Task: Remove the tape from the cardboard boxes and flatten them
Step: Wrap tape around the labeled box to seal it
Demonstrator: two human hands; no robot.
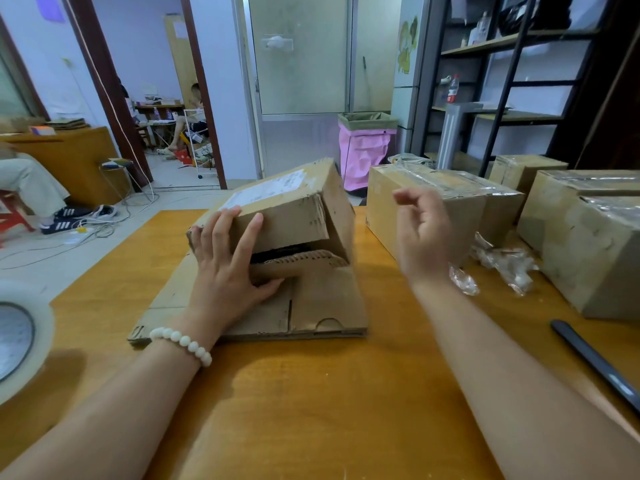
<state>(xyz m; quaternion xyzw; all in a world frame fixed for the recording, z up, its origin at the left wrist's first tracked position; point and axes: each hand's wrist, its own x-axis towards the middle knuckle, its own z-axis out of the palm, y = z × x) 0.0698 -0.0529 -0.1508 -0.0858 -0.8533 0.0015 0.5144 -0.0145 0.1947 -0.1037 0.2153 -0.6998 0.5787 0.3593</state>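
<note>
A cardboard mailer box (291,209) with a white label sits half-collapsed in the middle of the orange table, on top of flattened cardboard (311,317). My left hand (228,265) presses on its near left side, fingers spread and straight, thumb against a torn flap. My right hand (426,233) hovers to the right of the box with loosely curled fingers, holding nothing. Crumpled clear tape (502,265) lies on the table to the right. Three taped boxes stand further right: one (433,206) behind my right hand, one (526,169) at the back, one (588,244) at the edge.
A roll of clear tape (20,341) sits at the table's left edge. A dark knife-like tool (595,362) lies at the right. A pink-lined bin (367,150) and black shelving (512,81) stand behind. People sit at the left and in the far room.
</note>
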